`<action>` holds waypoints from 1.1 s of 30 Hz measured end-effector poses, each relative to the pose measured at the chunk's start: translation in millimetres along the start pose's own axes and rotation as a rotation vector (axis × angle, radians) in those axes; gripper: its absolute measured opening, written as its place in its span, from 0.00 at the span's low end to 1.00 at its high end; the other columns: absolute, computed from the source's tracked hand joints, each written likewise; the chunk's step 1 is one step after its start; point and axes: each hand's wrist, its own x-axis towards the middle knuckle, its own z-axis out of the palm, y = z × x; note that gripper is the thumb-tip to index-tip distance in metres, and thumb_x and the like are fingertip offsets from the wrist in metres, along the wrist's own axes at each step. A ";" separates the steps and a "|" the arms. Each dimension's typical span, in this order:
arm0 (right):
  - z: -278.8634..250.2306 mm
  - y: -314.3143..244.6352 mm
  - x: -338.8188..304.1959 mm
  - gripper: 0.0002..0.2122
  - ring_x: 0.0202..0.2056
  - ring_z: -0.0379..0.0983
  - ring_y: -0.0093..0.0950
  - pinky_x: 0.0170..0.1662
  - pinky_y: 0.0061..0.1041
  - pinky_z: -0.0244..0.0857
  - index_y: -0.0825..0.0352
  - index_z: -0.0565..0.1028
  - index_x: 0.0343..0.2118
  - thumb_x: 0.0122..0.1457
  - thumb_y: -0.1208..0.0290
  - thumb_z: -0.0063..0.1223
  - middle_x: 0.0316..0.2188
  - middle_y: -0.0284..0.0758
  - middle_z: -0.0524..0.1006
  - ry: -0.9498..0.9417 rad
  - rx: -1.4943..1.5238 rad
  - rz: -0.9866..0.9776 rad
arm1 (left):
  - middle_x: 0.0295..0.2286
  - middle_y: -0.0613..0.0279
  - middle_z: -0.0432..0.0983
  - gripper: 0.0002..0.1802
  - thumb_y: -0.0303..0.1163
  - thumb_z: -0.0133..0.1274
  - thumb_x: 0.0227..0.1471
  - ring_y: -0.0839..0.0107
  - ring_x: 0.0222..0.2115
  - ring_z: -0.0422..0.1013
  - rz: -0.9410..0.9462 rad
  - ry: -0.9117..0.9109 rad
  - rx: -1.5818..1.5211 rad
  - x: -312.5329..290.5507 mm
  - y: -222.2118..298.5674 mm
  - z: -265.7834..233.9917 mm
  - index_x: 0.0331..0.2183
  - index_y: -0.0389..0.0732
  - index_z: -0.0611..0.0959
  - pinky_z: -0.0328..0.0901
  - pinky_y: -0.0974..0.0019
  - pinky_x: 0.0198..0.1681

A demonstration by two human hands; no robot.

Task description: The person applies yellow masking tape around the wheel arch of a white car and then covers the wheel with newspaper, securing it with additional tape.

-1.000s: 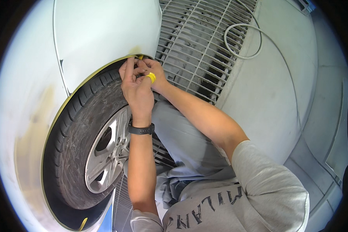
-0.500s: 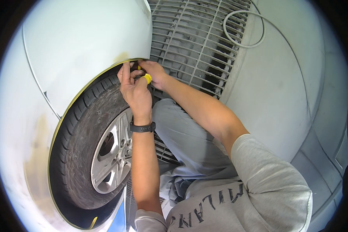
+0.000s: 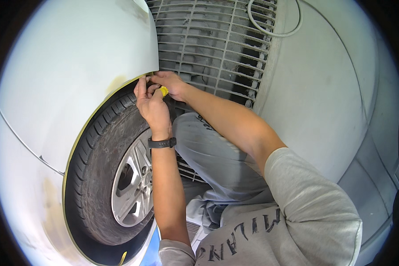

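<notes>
My left hand [image 3: 151, 103], with a black band on its wrist, has its fingertips pinched on the lip of the white car's wheel arch, where a thin yellow tape strip [image 3: 81, 135] runs along the edge. Beside it, touching it, my right hand [image 3: 173, 84] grips a small yellow tape roll [image 3: 164, 91] at the same spot. Both hands meet at the arch's end, just above the black tyre [image 3: 99, 155]. How the tape passes between the fingers is hidden.
The white fender [image 3: 71, 66] fills the upper left, with dull sanded patches. A silver alloy wheel [image 3: 131, 184] sits inside the tyre. A metal floor grate [image 3: 208, 44] lies behind my hands, with a pale hose [image 3: 275, 32] looped on it. My grey-trousered knees are beside the wheel.
The view has shifted, so the fender now fills more of the picture. Both hands stay together at the arch lip, a little further along its edge.
</notes>
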 end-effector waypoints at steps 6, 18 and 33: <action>-9.8 10.5 6.3 0.14 0.38 0.76 0.20 0.42 0.23 0.69 0.69 0.78 0.51 0.72 0.66 0.51 0.39 0.30 0.81 0.073 -0.147 -0.012 | 0.56 0.57 0.68 0.35 0.13 0.45 0.51 0.69 0.50 0.71 0.026 0.037 0.082 -0.7 -3.2 4.5 0.62 0.27 0.71 0.67 0.67 0.54; -13.7 22.6 14.1 0.13 0.35 0.75 0.22 0.34 0.21 0.69 0.68 0.75 0.49 0.71 0.63 0.53 0.38 0.31 0.79 0.126 0.097 0.022 | 0.65 0.42 0.59 0.43 0.09 0.44 0.45 0.58 0.68 0.56 -0.015 -0.101 -0.099 5.8 -11.3 16.8 0.66 0.23 0.61 0.50 0.62 0.70; -8.8 3.2 -7.6 0.14 0.38 0.78 0.24 0.38 0.26 0.73 0.68 0.74 0.49 0.65 0.70 0.62 0.40 0.39 0.82 0.227 0.051 -0.082 | 0.65 0.43 0.61 0.37 0.12 0.46 0.49 0.57 0.66 0.59 -0.216 0.024 -0.150 17.6 -34.8 17.1 0.62 0.32 0.62 0.56 0.62 0.65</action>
